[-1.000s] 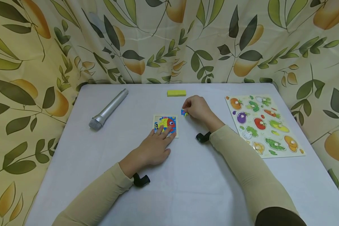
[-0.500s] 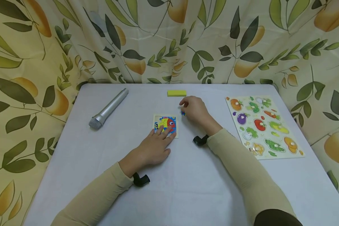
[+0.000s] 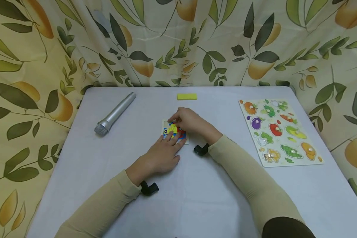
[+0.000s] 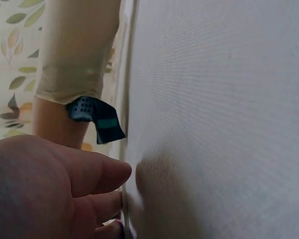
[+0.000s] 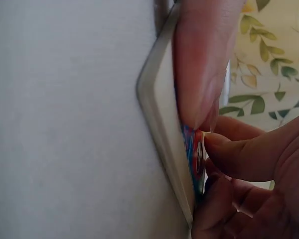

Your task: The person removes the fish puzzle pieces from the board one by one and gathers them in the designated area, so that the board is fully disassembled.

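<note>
Far-middle of table [image 3: 137,205], puzzle [image 3: 173,128] lies flat: L hand [image 3: 163,157] straight-fingered on near part, R hand [image 3: 190,120] bent-fingered over far part; can't tell if it's pinching anything. Risk: L hand eases off, puzzle skids if R hand pushes. Puzzle's far rt corner hidden in head view.

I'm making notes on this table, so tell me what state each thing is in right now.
Left hand: fingers spread, resting on the puzzle.
Right hand: fingers curled at the puzzle; whether holding anything, unclear.
Puzzle: lying flat, partly covered.
Microphone: lying on its side; switch not visible.
Yellow block: lying flat.
Vegetable board: lying flat, face up.
Curtain: hanging.
</note>
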`<state>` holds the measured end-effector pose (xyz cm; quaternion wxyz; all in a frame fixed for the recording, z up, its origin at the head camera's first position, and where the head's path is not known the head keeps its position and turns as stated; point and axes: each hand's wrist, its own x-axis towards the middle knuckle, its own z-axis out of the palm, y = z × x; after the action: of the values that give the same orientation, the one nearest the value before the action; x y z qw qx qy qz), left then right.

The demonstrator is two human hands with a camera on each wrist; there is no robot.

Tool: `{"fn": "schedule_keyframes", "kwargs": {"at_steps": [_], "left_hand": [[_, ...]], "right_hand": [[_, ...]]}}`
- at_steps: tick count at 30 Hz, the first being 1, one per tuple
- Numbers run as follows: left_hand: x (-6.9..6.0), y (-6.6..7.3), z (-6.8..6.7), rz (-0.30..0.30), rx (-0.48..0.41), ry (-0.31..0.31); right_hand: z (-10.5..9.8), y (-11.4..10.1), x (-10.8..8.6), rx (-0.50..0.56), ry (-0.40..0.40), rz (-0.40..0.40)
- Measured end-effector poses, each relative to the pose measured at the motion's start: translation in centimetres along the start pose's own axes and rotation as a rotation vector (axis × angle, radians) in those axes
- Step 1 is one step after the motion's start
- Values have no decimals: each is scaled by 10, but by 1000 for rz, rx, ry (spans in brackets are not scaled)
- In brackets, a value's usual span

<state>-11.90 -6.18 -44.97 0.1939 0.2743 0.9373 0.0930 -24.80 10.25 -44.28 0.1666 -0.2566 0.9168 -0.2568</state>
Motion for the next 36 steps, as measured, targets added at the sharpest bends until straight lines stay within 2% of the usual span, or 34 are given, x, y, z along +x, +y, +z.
{"fn": "schedule_keyframes", "kwargs": {"at_steps": [8,14,24,36], "left_hand": [[-2,2,-3,1,4,-13],[-2,1,-1,15,-1,-5],[-1,-1,-1,19,-14,-2],[0,-1,1,18,6,-13]], "right_hand": [[-2,-1,-3,22,-16,6],[1,1,-5,62,19,8],[2,3,-7,104,33,67],[4,1,-11,153,119,62]]}}
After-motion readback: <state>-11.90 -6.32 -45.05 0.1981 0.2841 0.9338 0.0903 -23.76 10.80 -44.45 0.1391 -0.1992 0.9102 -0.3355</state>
